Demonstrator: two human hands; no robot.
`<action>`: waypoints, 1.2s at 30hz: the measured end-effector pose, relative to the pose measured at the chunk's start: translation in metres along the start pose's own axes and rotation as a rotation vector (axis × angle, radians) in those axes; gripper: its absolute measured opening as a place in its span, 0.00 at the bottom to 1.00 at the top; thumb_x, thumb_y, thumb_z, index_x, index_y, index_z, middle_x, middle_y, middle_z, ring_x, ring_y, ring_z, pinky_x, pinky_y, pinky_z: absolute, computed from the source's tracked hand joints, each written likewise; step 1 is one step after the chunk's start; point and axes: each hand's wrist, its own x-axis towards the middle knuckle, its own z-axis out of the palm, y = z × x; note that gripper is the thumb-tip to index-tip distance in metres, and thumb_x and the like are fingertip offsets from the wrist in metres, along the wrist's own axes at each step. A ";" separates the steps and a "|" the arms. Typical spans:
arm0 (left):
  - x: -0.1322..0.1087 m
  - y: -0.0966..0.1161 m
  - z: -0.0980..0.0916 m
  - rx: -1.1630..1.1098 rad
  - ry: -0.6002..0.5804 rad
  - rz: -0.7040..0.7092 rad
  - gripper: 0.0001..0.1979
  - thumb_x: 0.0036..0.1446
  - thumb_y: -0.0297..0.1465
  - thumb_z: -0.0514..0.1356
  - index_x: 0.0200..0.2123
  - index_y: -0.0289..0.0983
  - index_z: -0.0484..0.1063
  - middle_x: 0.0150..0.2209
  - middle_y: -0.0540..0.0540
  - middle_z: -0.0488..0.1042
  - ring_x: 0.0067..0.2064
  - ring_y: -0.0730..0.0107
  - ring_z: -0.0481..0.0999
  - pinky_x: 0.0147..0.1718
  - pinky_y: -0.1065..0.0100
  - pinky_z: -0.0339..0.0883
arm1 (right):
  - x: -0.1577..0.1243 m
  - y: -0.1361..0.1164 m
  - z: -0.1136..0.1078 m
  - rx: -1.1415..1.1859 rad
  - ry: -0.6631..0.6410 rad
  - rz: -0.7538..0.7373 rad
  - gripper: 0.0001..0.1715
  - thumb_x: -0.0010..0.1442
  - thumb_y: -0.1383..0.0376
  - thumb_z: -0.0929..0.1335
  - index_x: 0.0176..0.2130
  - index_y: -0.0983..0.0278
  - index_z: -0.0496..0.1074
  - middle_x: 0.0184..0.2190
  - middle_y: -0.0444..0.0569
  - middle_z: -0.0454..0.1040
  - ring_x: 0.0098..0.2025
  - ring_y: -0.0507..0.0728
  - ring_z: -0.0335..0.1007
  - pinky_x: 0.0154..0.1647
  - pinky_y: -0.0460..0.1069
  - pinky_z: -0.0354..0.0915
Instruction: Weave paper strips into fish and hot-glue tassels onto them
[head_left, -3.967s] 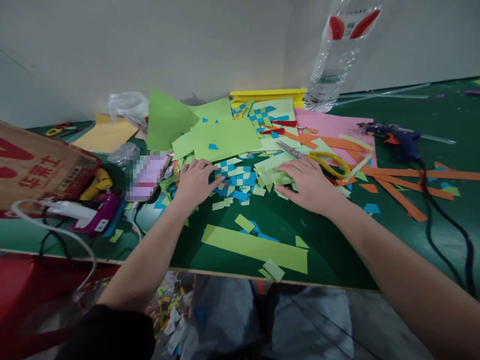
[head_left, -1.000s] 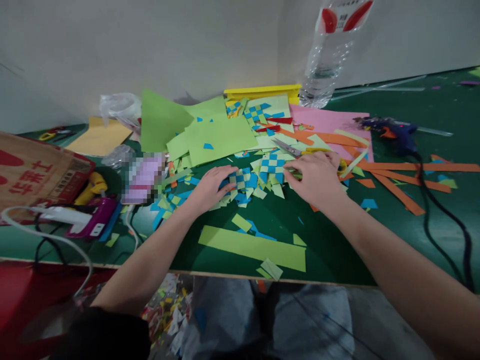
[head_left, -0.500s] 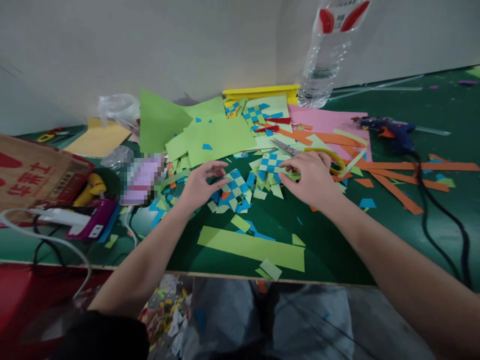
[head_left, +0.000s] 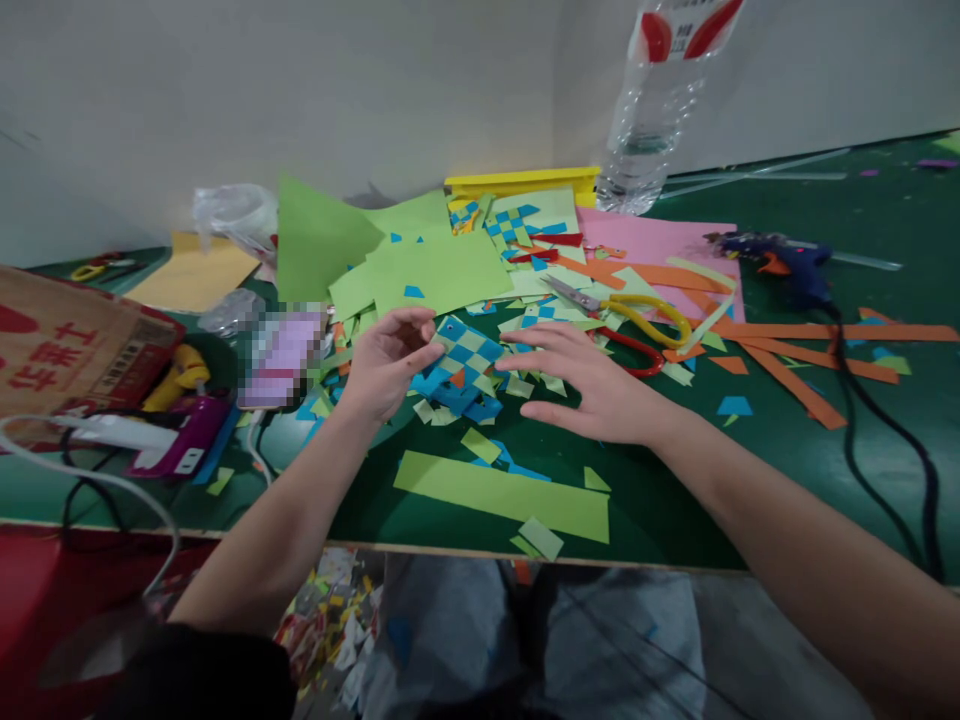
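A blue and light green woven paper fish [head_left: 471, 358], with a small eye at its upper left corner and an orange piece on it, is tilted up over the scraps. My left hand [head_left: 390, 365] pinches its left edge between thumb and fingers. To the right of the fish my right hand [head_left: 585, 385] is open, fingers spread and pointing at its edge; it grips nothing. Beyond the right hand lie yellow-handled scissors [head_left: 637, 308], over a red handle [head_left: 634, 352]. Another checkered paper piece [head_left: 541, 314] lies partly hidden behind the right hand's fingers.
Behind are green paper sheets [head_left: 442, 270], a pink sheet [head_left: 660, 240] and a water bottle [head_left: 649, 120]. A glue gun [head_left: 799, 268] with a black cord and orange strips [head_left: 795, 385] lie right. A phone [head_left: 283, 355] lies left. A green strip [head_left: 502, 495] lies in front.
My left hand has taken hold of the woven fish and lifted it a little. My right hand has moved off the scissors and the other checkered piece, left and nearer the fish, fingers spreading.
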 end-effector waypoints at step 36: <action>-0.004 0.074 -0.102 1.263 -0.005 0.123 0.13 0.56 0.43 0.66 0.41 0.43 0.80 0.35 0.52 0.81 0.35 0.65 0.77 0.36 0.70 0.65 | -0.005 0.039 -0.007 -0.507 0.405 0.340 0.16 0.67 0.57 0.62 0.35 0.60 0.75 0.50 0.53 0.76 0.55 0.65 0.69 0.63 0.69 0.51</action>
